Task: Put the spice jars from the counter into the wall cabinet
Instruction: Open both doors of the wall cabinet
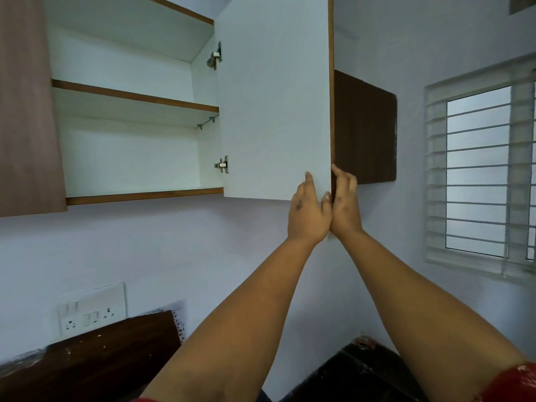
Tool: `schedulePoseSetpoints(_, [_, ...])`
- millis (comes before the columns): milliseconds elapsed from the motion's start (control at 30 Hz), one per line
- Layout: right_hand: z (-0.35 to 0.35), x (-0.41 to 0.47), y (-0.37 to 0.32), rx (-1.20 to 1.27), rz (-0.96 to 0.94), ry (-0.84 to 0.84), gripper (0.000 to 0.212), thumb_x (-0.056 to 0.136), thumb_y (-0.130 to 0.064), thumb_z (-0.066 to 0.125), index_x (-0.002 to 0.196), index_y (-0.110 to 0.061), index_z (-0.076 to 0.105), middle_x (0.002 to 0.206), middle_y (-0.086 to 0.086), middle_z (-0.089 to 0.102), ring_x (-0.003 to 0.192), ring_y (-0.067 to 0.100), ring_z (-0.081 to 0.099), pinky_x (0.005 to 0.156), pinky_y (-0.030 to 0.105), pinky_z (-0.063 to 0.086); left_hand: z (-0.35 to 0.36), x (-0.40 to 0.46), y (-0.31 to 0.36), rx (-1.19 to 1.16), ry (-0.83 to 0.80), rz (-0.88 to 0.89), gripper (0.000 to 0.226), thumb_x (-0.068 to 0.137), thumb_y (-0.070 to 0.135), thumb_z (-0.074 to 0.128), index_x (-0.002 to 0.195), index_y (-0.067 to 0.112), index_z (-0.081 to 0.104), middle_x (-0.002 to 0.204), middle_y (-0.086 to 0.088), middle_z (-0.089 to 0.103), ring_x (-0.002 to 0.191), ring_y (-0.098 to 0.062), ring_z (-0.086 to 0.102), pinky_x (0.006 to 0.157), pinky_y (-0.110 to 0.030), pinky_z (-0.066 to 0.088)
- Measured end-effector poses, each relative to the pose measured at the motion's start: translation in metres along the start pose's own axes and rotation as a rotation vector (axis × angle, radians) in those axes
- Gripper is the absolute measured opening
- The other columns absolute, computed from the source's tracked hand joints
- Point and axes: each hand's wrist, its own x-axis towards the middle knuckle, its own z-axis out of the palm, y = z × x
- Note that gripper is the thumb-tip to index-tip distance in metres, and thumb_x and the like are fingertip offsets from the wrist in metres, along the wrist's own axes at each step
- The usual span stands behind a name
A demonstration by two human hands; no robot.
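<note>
Wall cabinet point(130, 158): open, two white shelves with brown front edges, up and to the left of the fingers. Nothing shows on either shelf.

Door point(275, 97): swung wide, white inner face to the camera, brown edge on its right. Two metal hinges point(222, 164) sit on its left side, well left of the fingers.

Left hand point(308, 211): raised to the door's lower right corner, fingers point(309, 179) straight and laid flat on the white face, thumb at the edge. Holds nothing.

Right hand point(345, 203): just beside the left hand, touching it at the heel; fingers curled round the door's brown edge from the far side, gripping it.

Spice jars: none in view.

Worktop point(362, 369): dark, far below the fingers, partly behind the right forearm.

Brown panel point(365, 126): on the wall directly behind the right fingers.

Window point(478, 169): barred, to the right of the fingers.

Switch plate point(92, 310): low on the wall, far down-left.
</note>
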Motion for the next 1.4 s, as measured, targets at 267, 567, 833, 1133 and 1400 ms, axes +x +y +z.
schedulePoseSetpoints(267, [0.013,0.002,-0.003,-0.583,-0.179,0.297,0.058,0.087,-0.027,0.070,0.139,-0.026,0.043,0.152,0.010,0.030,0.136,0.027,0.031,0.107,0.047,0.031,0.005,-0.002,-0.009,0.002,0.093,0.116,0.047,0.105,0.031,0.032,0.149,0.015,0.035,0.150,-0.003,0.043,0.138,-0.018,0.040,0.114,-0.031,0.035])
schedulePoseSetpoints(567, [0.093,-0.001,-0.071,-0.319,-0.361,0.235,0.047,0.087,-0.035,0.042,0.133,-0.029,0.041,0.148,0.005,0.027,0.138,0.025,0.026,0.108,0.049,0.029,-0.101,0.004,-0.051,0.429,0.416,0.240,0.052,0.102,0.031,0.033,0.151,0.013,0.032,0.158,-0.002,0.030,0.148,-0.018,0.019,0.119,-0.044,0.018])
schedulePoseSetpoints(833, [0.225,-0.042,-0.137,-0.165,-0.415,-0.014,0.048,0.083,-0.033,0.061,0.129,-0.026,0.048,0.145,0.006,0.036,0.134,0.027,0.030,0.103,0.046,0.029,-0.252,-0.008,-0.118,0.794,0.568,0.138,0.058,0.097,0.036,0.042,0.150,0.015,0.033,0.157,-0.006,0.031,0.145,-0.025,0.025,0.114,-0.050,0.025])
schedulePoseSetpoints(1133, [0.375,-0.080,-0.209,-0.039,-0.384,-0.216,0.049,0.086,-0.035,0.060,0.132,-0.022,0.048,0.143,0.006,0.037,0.134,0.027,0.032,0.103,0.044,0.031,-0.401,-0.027,-0.227,1.192,0.434,-0.044,0.079,0.088,0.040,0.050,0.154,0.012,0.019,0.160,-0.012,0.020,0.147,-0.031,0.021,0.116,-0.050,0.023])
schedulePoseSetpoints(1400, [0.475,-0.081,-0.244,0.209,-0.210,-0.465,0.060,0.090,-0.034,0.063,0.140,-0.017,0.036,0.139,0.008,0.042,0.128,0.025,0.040,0.101,0.037,0.041,-0.476,-0.011,-0.300,1.356,0.262,-0.145,0.112,0.080,0.049,0.070,0.155,0.011,-0.004,0.163,-0.015,0.001,0.150,-0.032,0.002,0.120,-0.045,0.007])
